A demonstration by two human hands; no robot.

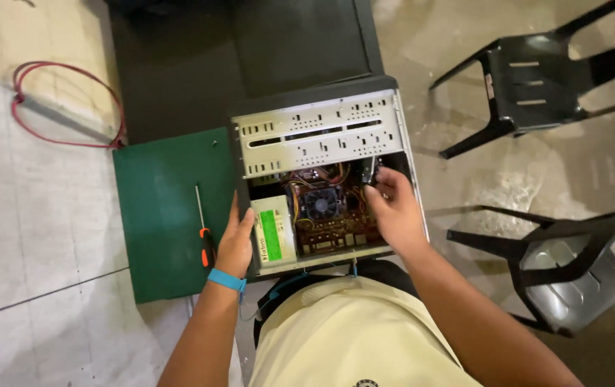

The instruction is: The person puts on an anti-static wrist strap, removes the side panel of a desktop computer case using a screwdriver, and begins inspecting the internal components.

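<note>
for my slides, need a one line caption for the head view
Left hand steadies an open computer case while the right hand reaches inside.

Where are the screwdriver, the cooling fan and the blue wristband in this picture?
screwdriver (208, 247): head view, on its orange and black handle.
cooling fan (322, 203): head view, on the fan's hub.
blue wristband (226, 279): head view, middle of the band.

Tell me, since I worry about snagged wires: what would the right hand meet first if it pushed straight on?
Probably the small dark part at the right hand's fingertips, then the drive cage; depth is unclear.
</note>
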